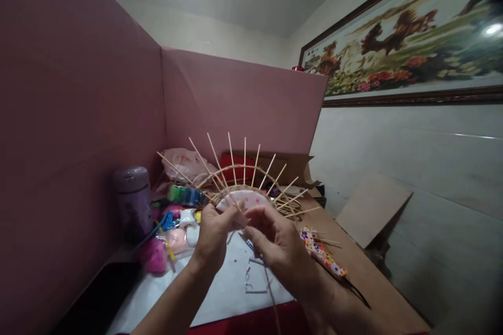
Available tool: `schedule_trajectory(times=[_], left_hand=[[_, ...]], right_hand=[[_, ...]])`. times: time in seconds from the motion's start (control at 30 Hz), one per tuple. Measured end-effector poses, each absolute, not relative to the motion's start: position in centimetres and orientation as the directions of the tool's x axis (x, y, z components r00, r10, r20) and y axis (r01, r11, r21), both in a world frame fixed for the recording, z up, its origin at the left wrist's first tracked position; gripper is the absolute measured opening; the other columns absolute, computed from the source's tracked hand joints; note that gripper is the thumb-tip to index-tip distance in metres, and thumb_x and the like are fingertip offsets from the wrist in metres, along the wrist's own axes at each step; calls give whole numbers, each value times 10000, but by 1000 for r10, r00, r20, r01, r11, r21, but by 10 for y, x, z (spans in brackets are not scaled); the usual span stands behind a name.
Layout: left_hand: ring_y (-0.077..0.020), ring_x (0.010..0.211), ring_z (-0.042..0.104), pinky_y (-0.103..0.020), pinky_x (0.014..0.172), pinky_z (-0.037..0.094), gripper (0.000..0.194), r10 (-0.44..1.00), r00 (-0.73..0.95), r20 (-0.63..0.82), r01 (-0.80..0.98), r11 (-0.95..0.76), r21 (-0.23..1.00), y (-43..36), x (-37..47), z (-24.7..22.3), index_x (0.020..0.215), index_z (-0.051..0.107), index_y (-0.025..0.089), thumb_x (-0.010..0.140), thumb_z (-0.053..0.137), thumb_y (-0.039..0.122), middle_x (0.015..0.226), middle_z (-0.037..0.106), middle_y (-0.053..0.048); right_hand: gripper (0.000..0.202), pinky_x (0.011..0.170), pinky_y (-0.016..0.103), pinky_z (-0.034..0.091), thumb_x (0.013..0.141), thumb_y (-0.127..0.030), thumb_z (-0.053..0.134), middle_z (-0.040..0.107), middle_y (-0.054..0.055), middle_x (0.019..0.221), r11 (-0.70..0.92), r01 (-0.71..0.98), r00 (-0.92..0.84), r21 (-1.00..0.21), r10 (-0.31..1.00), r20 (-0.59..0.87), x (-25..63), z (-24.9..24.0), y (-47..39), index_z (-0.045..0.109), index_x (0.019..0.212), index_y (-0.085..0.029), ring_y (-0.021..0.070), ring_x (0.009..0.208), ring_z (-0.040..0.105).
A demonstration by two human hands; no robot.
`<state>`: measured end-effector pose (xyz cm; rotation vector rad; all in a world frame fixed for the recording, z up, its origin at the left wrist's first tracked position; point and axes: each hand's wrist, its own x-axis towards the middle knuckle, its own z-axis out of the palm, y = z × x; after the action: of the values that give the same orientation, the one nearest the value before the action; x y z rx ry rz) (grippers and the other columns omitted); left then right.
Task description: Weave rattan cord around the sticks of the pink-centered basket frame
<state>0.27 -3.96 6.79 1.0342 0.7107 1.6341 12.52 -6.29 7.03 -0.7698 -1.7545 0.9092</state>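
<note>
A fan-shaped weaving (251,199) of thin wooden sticks is held up in front of me, with the sticks spread outward and away. Twine rings its pale, pink-dotted centre, and a thin arc of cord crosses the sticks farther out. My left hand (218,227) is closed on the near left edge of the weaving, thumb on top. At the near edge, my right hand (277,238) is pinched on a strand of twine (271,285), which trails down toward me. The fingertips of both hands nearly meet, hiding part of the edge.
On the left stand a purple flask (132,201) and bagged coloured clay (155,254), near a dark flat object (104,290). White paper (220,293) covers the table. To the right lie a flower-patterned item (324,254) and coiled cord (291,208). Pink panels (239,99) enclose the back and left.
</note>
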Motion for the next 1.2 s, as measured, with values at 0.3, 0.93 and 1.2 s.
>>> schedule_trajectory(times=[0.3, 0.93, 1.2], left_hand=[[-187, 609, 601, -338, 529, 506, 301, 998, 51, 34, -442, -8, 897, -41, 8, 14, 922, 617, 149, 653, 666, 273, 763, 664, -62], [-170, 630, 602, -296, 624, 471, 931, 979, 169, -118, -592, 196, 782, -39, 22, -14, 1369, 274, 266, 545, 671, 91, 763, 646, -7], [-178, 652, 607, -297, 628, 465, 925, 981, 155, -115, -537, 182, 824, -32, 21, -25, 1355, 279, 230, 533, 672, 71, 769, 649, -26]], right_hand=[[73, 569, 251, 416, 764, -163, 543, 616, -5, 697, 530, 334, -258, -780, 847, 465, 161, 68, -19, 611, 746, -182, 135, 639, 549], [87, 741, 301, 350, 791, -119, 559, 570, 32, 829, 771, 589, -585, -243, 614, 529, 139, 30, 29, 615, 785, -185, 171, 819, 470], [34, 749, 294, 336, 785, -158, 567, 583, 33, 823, 759, 623, -605, -188, 620, 500, 137, 26, 39, 595, 777, -174, 174, 809, 470]])
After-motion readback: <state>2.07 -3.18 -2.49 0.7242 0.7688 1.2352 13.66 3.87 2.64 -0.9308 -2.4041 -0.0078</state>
